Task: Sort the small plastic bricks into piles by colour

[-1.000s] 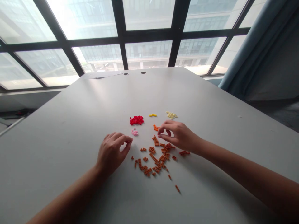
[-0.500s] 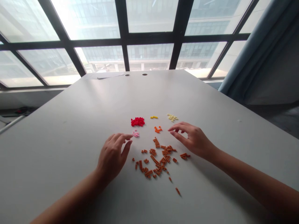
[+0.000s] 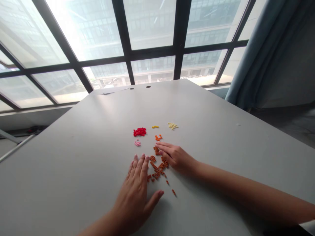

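Note:
Small brown toy bricks (image 3: pixel 155 166) lie loosely spread on the white table, between my two hands. My left hand (image 3: pixel 136 185) is flat and open at their left side, fingers stretched forward and thumb apart, covering some of them. On the other side, my right hand (image 3: pixel 174 155) rests with fingers stretched out over the upper right bricks, hiding part of the spread. Just past its fingertips sits a little group of orange bricks (image 3: pixel 158 137). A few pink bricks (image 3: pixel 137 143) lie beyond my left fingertips. Neither hand visibly holds a brick.
Farther out are a red brick pile (image 3: pixel 139 131), a few yellow bricks (image 3: pixel 155 127) and a pale yellow pile (image 3: pixel 172 126). The white table (image 3: pixel 103 131) reaches toward large windows. A blue curtain (image 3: pixel 256 55) hangs at the right.
Both hands have come in to the brown bricks: the left from beside the pink ones, flattening out, the right leftward and down. The view has tilted and shifted slightly.

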Demonstrator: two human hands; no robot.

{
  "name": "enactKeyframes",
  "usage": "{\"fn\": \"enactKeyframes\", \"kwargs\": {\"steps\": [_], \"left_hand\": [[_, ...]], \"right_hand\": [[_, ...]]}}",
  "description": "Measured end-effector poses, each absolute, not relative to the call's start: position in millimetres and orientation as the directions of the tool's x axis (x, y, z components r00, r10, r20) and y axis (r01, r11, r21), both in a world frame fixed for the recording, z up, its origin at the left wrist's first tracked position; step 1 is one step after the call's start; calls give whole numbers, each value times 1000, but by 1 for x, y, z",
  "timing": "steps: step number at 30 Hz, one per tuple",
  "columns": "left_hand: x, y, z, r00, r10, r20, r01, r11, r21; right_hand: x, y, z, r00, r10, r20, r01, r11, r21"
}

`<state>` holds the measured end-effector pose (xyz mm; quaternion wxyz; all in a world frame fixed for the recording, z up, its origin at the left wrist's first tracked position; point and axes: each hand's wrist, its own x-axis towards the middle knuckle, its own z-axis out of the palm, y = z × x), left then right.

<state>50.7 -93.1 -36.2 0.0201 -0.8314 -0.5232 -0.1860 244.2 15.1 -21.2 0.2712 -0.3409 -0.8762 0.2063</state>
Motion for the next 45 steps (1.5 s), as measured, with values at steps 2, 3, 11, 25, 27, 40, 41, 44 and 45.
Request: {"fn": "enactKeyframes", "kwargs": {"steps": [2,3,11,25,27,40,41,44,45], "left_hand": [[55,-89,-36,393,864,314,867,-462,186],[57,-87,-36,398,863,311,859,-470,206],[57,-92,-27,329,885,328,765,-454,456],[7,-93,-1,169,946,277,431,-323,843],[6,-93,-3,162,945,282,462,-326,825],[11,-87,-10,178,927,331,681,-359,638],[12,-87,-10,186,921,342,691,-371,621],[13,-84,-10,213,901,378,710,-408,574],[14,-83,-10,221,895,386,713,-419,562]], "right_hand": [[235,18,-21,-646,685,337,463,702,-540],[232,18,-21,-660,671,338,450,713,-537],[249,-7,-13,-735,579,352,276,730,-625],[217,-34,4,-867,431,251,365,891,-270],[209,-32,0,-868,431,246,368,892,-263],[254,-27,-10,-784,423,453,391,905,-168],[260,-32,-7,-764,452,461,415,891,-186],[267,-45,-2,-745,489,454,452,871,-195],[266,-46,-2,-760,484,434,450,874,-185]]}}
